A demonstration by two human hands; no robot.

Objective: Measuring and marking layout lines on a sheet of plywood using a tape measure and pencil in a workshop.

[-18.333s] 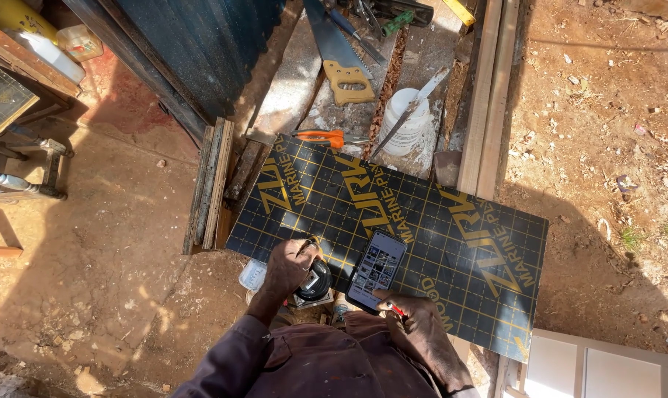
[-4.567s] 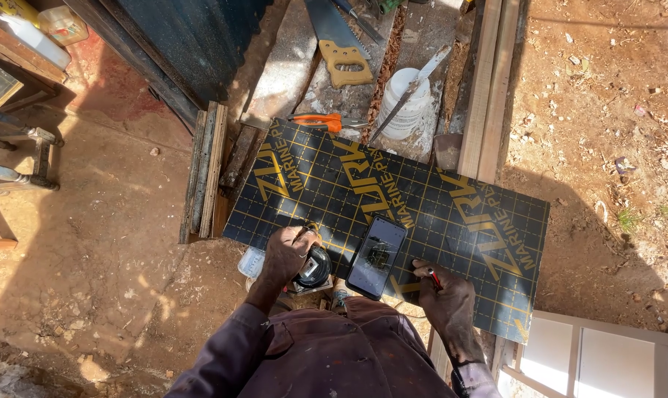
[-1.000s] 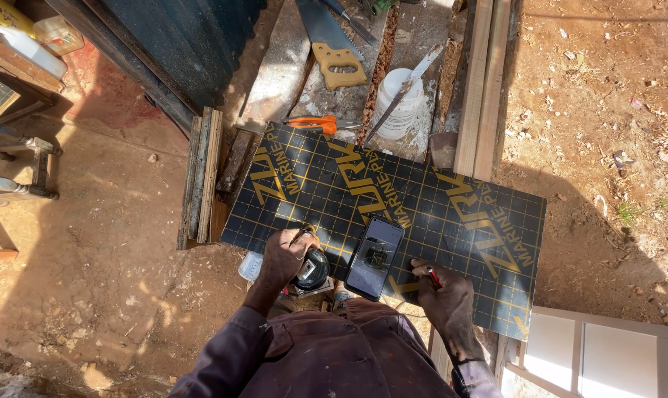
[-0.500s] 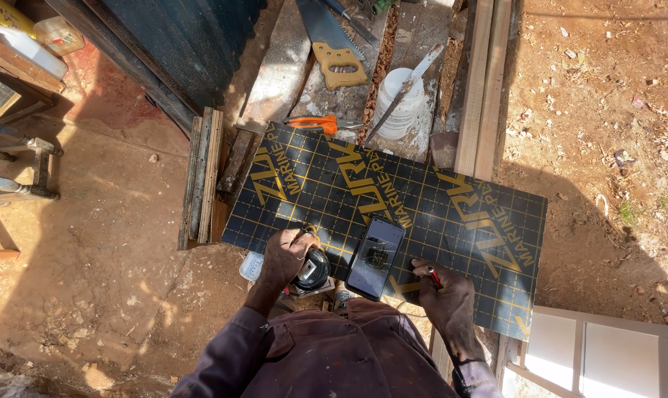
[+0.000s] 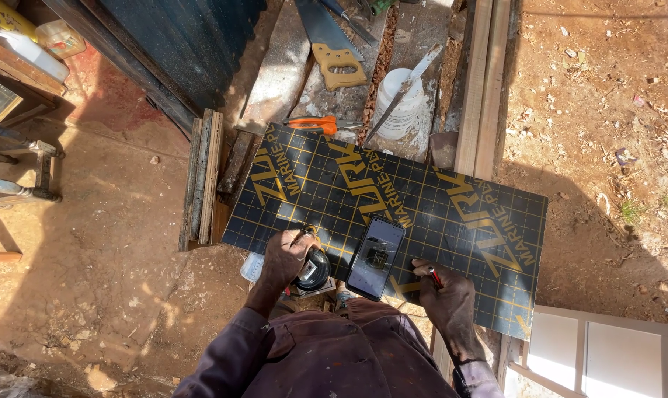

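A black plywood board [image 5: 422, 199] with a yellow grid and yellow lettering lies flat in front of me. My left hand [image 5: 284, 253] rests on its near edge, gripping a round black tape measure [image 5: 313, 270]. My right hand [image 5: 446, 297] is closed on a red pencil [image 5: 435, 277] with its tip on the board near the front edge. A dark phone [image 5: 376, 257] lies face up on the board between my hands.
Beyond the board lie a handsaw [image 5: 330, 40] with a yellow handle, orange-handled pliers [image 5: 318, 124], a white bucket [image 5: 397, 107] with a blade across it, and long timber strips [image 5: 484, 81]. Planks [image 5: 203, 177] stand at the left. A white panelled door [image 5: 607, 354] lies at the bottom right.
Eighteen seconds ago my right hand was out of sight near my body; it has since come onto the board with the pencil. Over the last second both hands hold nearly still.
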